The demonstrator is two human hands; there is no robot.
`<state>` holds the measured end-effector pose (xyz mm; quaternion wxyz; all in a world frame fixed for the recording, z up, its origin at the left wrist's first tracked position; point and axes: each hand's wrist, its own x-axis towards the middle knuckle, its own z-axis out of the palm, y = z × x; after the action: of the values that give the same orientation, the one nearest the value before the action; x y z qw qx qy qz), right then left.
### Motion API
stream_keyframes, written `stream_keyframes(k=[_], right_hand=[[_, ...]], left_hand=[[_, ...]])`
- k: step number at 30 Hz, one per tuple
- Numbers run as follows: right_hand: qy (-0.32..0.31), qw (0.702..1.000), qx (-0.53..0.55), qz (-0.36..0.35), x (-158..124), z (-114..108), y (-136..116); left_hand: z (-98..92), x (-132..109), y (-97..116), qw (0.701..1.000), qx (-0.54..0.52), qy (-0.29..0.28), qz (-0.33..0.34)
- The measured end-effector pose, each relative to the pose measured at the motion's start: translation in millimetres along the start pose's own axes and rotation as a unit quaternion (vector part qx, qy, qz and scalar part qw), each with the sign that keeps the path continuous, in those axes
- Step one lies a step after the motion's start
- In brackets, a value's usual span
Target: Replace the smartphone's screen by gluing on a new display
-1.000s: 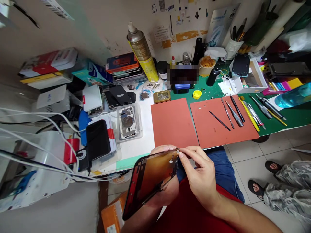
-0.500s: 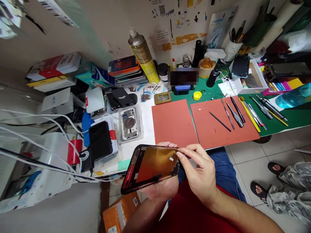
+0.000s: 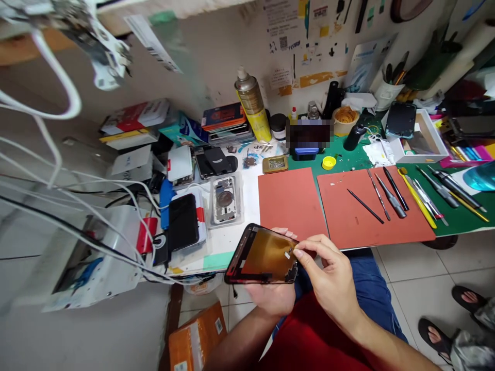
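A phone screen (image 3: 266,257), its amber-brown inner side facing up, is tilted above the front edge of the bench. My left hand (image 3: 273,299) supports it from below, with fingertips showing past its far edge. My right hand (image 3: 328,268) pinches thumb and index finger at the screen's right end, beside a small pale tab. Whether a thin flex cable sits between those fingertips is too small to tell. Beyond the screen lies an opened phone body (image 3: 225,201) in a clear plastic tray, with its round coil showing.
Two reddish-brown mats (image 3: 290,201) lie on the bench; a pry stick (image 3: 365,206) and several slim tools rest on the right one. A dark phone (image 3: 183,221) and white cables (image 3: 116,183) are at left. A yellow spray can (image 3: 255,108) stands behind. Another person's sandalled foot (image 3: 433,335) shows at right.
My view has shifted, so the bench appears farther right. The phone screen is tilted a little differently. My right hand's thumb and index finger stay at its right end.
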<state>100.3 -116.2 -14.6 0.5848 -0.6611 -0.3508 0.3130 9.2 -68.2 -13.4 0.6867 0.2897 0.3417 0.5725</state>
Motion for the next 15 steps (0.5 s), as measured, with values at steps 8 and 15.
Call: stream_keyframes(k=[8,15], right_hand=[[0.015,0.983,-0.072,-0.167,19.5,-8.1,-20.0],[0.030,0.978,-0.088,-0.188,34.1,7.0,-22.9]], left_hand=[[-11.1,-4.0,-8.7,0.992,-0.057,0.052,-0.099],[-21.5,-12.1,-22.0,0.984,-0.062,0.097,-0.134]])
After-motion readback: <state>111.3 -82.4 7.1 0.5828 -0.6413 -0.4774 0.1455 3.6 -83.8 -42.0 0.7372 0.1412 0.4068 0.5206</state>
